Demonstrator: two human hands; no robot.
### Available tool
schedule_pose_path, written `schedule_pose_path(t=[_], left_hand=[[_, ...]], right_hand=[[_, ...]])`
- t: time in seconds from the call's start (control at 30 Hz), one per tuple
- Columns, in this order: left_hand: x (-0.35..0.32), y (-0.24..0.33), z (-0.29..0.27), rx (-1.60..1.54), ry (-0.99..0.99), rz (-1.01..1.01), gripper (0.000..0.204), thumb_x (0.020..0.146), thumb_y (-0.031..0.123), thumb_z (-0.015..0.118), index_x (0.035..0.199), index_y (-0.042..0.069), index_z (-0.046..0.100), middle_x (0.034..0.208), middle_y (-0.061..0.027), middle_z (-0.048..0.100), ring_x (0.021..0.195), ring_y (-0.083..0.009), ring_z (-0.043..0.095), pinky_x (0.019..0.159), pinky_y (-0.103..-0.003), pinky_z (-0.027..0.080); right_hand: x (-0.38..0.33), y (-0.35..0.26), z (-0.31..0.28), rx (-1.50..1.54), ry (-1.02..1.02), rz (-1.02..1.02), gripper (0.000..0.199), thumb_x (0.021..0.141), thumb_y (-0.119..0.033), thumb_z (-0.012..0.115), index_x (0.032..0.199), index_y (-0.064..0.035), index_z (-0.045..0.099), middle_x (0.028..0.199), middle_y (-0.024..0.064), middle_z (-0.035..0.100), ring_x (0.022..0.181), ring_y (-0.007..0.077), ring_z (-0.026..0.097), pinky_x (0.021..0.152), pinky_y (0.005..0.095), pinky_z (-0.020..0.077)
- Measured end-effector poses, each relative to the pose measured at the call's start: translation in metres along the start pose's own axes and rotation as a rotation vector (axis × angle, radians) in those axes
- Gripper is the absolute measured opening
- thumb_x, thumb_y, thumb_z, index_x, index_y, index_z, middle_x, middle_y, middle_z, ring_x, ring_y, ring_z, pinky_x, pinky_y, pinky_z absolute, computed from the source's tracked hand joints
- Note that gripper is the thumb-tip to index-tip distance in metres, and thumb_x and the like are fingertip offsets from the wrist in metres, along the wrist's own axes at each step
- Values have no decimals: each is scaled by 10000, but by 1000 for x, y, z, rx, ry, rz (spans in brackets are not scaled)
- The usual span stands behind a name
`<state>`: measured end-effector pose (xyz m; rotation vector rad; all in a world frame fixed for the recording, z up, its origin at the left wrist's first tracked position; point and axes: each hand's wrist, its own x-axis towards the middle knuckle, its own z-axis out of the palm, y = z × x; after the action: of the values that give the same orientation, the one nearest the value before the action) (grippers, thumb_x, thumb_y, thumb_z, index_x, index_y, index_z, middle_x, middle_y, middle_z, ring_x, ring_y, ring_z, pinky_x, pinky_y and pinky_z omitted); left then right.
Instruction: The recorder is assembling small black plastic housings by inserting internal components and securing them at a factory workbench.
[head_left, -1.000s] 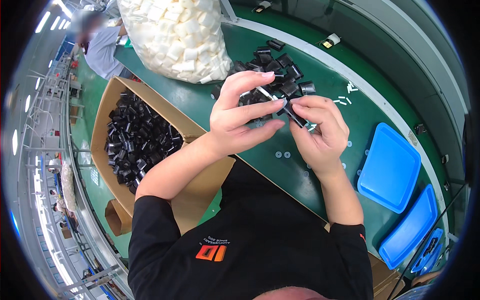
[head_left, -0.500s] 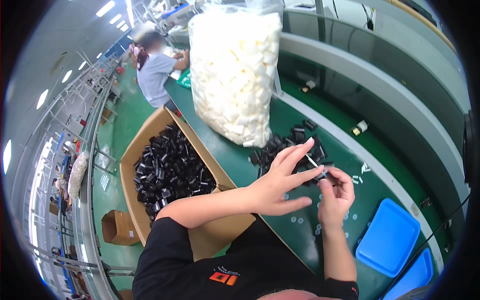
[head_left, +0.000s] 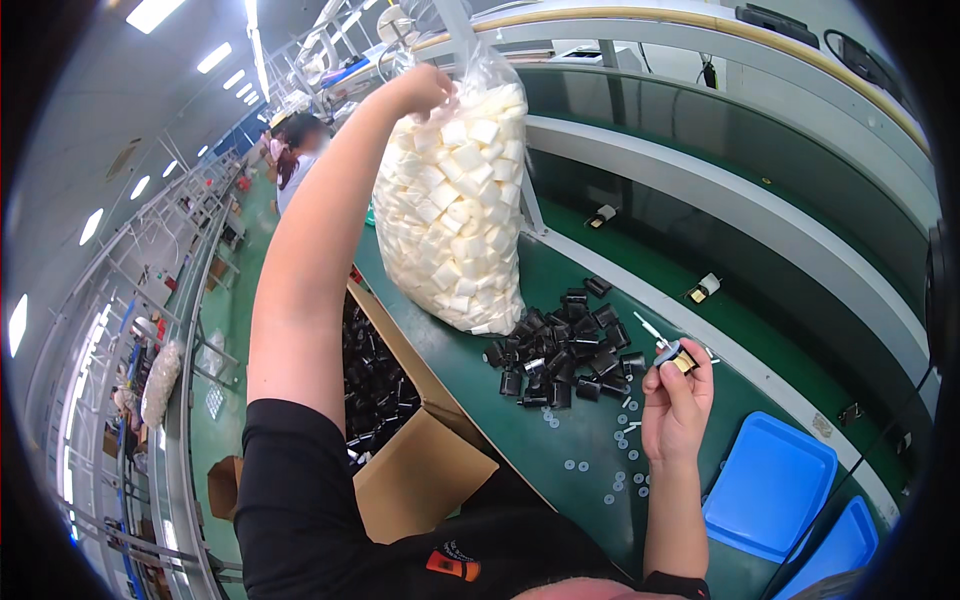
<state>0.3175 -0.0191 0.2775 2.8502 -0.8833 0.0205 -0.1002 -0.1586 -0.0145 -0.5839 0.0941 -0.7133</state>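
Observation:
My left hand (head_left: 428, 92) is at the mouth of a clear plastic bag (head_left: 452, 215) full of white, block-like pieces. Its fingers are curled at the plastic; whether they pinch the film or a piece is hidden. Lower right, my right hand (head_left: 678, 405) is closed round a small black cylindrical part (head_left: 684, 360) with a pale yellow patch on its side. A grey washer and a thin white shaft show at that part's end. Beside this hand, a pile of black cylindrical parts (head_left: 565, 345) lies on the green table (head_left: 470, 385).
Grey washers (head_left: 620, 477) and short white pins are scattered near my right forearm. Blue trays (head_left: 775, 485) sit at the right. A cardboard box (head_left: 425, 480) of black parts stands left of the table. Beyond the rail, a green conveyor carries parts (head_left: 705, 288). Another person (head_left: 297, 155) works far left.
My left hand has left the right hand and risen to the bag's mouth. The right hand still holds the part, now tilted to show its yellow patch. The view has shifted.

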Motion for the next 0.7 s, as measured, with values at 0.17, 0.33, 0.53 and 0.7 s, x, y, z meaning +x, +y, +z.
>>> schedule_pose_path(t=[0.17, 0.33, 0.53, 0.7], left_hand=[[6, 1, 21, 200, 93, 163, 346, 812, 218, 648, 1126, 95, 723, 1056, -166, 721, 1007, -313, 677, 888, -369, 519], [26, -5, 35, 260, 78, 80, 283, 805, 231, 625, 1027, 102, 744, 1008, -187, 715, 971, -347, 680, 869, -390, 521], [32, -39, 46, 102, 506, 102, 385, 875, 263, 635, 1228, 110, 630, 1156, -212, 669, 1114, -380, 620, 955, -450, 489], [10, -48, 27, -798, 666, 206, 437, 876, 74, 640, 1294, 3, 535, 902, -82, 619, 731, -142, 612, 677, -258, 511]], right_hand=[[-8, -9, 14, -1, 19, -40, 330, 906, 22, 590, 1226, -13, 519, 1011, 141, 646, 773, 197, 661, 674, 299, 558], [-10, -14, 4, 64, -3, -81, 307, 915, 24, 577, 1217, -3, 527, 1056, 152, 649, 820, 216, 690, 680, 297, 567], [-13, -18, 6, -64, -66, -118, 323, 910, 30, 603, 1229, 22, 549, 1098, 158, 650, 809, 220, 698, 664, 278, 562], [-9, -19, 7, -96, -113, -194, 295, 891, 41, 632, 1183, 35, 587, 1057, 153, 664, 856, 227, 706, 716, 288, 578]])
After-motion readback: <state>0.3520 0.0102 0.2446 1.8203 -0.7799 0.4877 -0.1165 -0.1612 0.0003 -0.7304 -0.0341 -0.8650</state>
